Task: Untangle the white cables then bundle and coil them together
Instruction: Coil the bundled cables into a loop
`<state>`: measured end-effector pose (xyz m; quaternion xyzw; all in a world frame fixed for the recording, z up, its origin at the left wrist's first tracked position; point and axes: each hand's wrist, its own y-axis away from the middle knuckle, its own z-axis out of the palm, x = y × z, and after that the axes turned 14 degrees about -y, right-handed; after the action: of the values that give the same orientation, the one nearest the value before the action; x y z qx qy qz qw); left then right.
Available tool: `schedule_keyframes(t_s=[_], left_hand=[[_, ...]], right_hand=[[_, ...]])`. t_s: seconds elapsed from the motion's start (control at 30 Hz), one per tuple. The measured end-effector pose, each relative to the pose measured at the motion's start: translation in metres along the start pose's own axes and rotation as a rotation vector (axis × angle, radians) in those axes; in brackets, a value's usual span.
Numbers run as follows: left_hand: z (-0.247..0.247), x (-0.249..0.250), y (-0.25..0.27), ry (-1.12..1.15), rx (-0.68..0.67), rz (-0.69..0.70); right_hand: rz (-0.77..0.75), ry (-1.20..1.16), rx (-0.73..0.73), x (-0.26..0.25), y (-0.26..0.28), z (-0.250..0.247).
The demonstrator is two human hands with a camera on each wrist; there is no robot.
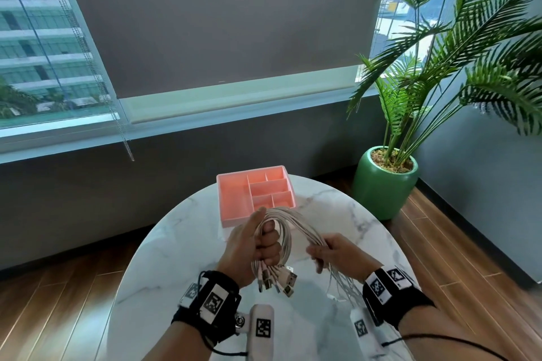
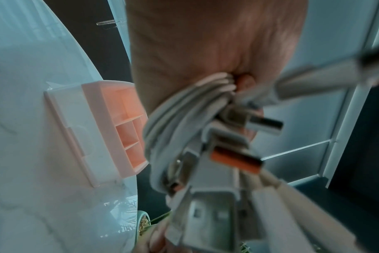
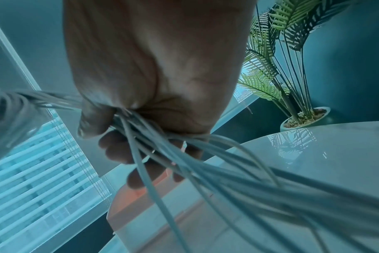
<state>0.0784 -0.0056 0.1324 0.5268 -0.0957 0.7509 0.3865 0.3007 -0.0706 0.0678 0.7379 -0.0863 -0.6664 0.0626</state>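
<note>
Mid-table, both hands grip white cables near tray.

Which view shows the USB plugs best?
Left wrist view: the USB plugs fill the frame close up, metal shells visible, though blurred. Head view shows them small, fanned out below the left hand. Right wrist view shows only cable strands, no plugs.

white cables arch as one looped bundle above the table, usb plugs apparently dangling.
</note>
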Motion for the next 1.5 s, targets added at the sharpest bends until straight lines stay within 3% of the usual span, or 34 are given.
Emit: schedule_keyframes(t_s=[0.13,0.23,0.33,0.47,0.67,0.8,0.9,0.97,1.27,1.5], left_hand=[[0.011,0.013,0.002,0.048,0.029,0.084],[0.016,0.026,0.0,0.055,0.064,0.173],[0.013,0.03,-0.002,0.106,0.064,0.222],[0.009,0.033,-0.002,0.156,0.12,0.31],[0.009,0.019,-0.012,-0.036,0.442,0.425],[0.008,0.011,-0.024,-0.058,0.686,0.51],[-0.006,-0.002,-0.033,-0.228,0.864,0.616],[-0.018,-0.017,-0.038,-0.375,0.902,0.645],[-0.032,-0.073,-0.03,-1.133,0.427,0.821],[-0.026,-0.066,-0.016,-1.123,0.1,0.606]], right_hand=[[-0.084,-0.073,0.083,-0.012,-0.001,0.017],[-0.007,-0.27,0.123,-0.015,-0.004,0.048],[0.059,-0.478,0.059,-0.013,-0.007,0.069],[-0.018,-0.384,0.023,0.009,-0.008,0.083],[0.012,-0.185,0.148,0.036,-0.004,0.105],[0.123,-0.076,0.031,0.041,0.013,0.12],[0.219,-0.013,-0.099,0.031,0.025,0.123],[0.288,-0.012,-0.189,0.019,0.028,0.119],[0.472,0.429,-0.466,-0.054,0.02,0.082],[0.333,0.538,-0.474,-0.093,0.013,0.061]])
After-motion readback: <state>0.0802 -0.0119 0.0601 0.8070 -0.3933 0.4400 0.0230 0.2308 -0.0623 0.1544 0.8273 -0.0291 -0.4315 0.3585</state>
